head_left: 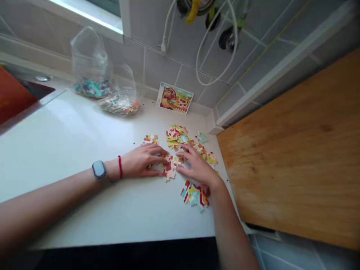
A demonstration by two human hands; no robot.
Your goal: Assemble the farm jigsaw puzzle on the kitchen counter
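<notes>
From the head view, the pink puzzle pieces lie on the worktop between both hands, right at the left hand's fingertips (their long axis is partly covered). That hand's fingers and thumb are spread; whether the right hand pinches anything, I cannot tell. The pieces look flat, knobbly-edged, blotched brownish-red.

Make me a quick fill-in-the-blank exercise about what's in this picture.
1. The left hand and right hand touch puzzle pieces on a ____ countertop.
2. The watch is on the ____ wrist.
3. The bracelet is ____.
4. The clear bags near the wall number ____.

Missing words: white; left; red; two.
</notes>
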